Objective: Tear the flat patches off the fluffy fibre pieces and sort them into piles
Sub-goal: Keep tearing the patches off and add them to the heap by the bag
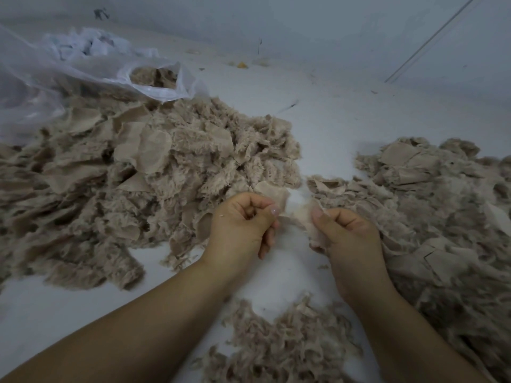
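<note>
My left hand (243, 225) and my right hand (345, 233) hold one beige fibre piece (297, 210) between them above the white floor, each pinching an end with thumb and fingers. The piece is stretched thin and pale in the gap between the hands. A flat patch (272, 193) sticks up behind my left thumb. A big heap of fluffy pieces with flat patches (132, 172) lies to the left. Another heap (442, 205) spreads along the right. A smaller fluffy pile (284, 344) sits near me between my forearms.
A clear plastic bag (83, 67) holding more beige fibre lies at the back left, its mouth open toward the big heap. The white floor (331, 114) runs back to a pale wall with scattered bits of debris. A thin rod (431, 40) leans at the right.
</note>
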The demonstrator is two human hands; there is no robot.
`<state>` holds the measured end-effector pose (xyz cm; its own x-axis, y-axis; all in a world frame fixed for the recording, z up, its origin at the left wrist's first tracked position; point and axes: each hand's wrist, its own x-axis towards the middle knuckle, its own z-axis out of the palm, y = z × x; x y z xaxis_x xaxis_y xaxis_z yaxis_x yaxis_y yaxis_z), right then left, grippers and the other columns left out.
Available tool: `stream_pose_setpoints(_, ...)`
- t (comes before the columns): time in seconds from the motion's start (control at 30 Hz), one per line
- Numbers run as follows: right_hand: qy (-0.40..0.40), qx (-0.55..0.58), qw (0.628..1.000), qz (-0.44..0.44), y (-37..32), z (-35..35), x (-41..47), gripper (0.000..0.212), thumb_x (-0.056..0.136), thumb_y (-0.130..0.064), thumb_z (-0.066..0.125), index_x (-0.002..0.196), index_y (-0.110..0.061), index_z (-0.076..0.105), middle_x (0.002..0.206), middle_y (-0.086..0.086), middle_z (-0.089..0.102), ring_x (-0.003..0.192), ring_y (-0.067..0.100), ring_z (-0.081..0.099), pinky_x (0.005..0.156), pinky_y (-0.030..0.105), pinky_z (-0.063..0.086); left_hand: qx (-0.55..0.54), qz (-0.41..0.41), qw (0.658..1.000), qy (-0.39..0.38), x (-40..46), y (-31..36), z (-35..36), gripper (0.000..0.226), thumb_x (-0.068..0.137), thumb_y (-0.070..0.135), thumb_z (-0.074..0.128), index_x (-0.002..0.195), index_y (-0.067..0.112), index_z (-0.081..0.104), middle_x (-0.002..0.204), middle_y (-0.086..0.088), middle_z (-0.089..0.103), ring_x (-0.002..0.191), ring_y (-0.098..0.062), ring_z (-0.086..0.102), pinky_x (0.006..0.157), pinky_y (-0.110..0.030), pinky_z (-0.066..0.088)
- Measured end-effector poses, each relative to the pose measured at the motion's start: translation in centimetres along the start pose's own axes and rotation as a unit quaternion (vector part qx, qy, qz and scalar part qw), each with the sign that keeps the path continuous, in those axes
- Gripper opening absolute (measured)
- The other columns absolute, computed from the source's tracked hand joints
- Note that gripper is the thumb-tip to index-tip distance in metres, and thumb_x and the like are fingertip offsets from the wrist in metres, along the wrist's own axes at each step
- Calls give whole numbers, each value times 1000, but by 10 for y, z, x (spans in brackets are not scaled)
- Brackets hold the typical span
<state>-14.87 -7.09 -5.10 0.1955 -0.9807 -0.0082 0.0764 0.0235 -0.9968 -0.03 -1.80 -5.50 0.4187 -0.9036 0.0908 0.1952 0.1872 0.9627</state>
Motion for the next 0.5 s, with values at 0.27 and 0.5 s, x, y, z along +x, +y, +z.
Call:
stream_pose_setpoints(0.27, 45, 41, 998, -7, -1, -4, 2, 36, 94, -21, 67, 58, -17, 63, 60, 12, 48, 58, 22, 44, 56, 33, 44, 37, -104, 930, -350, -9, 23, -13, 15, 88, 8, 66, 79, -3, 67, 58, -12, 63, 33, -13, 50, 33, -17, 37)
stream_pose_setpoints(0.5, -29, 51, 998, -24, -5, -4, -3, 22, 81, -33, 71, 76, -13, 76, 78, 24, 68, 70, 44, 61, 72, 49, 55, 223, -82, 943, -232, -6, 26, -1, 35, 90, 38, 65, 73, 7, 65, 39, 1, 51, 26, -13, 37, 38, -23, 36)
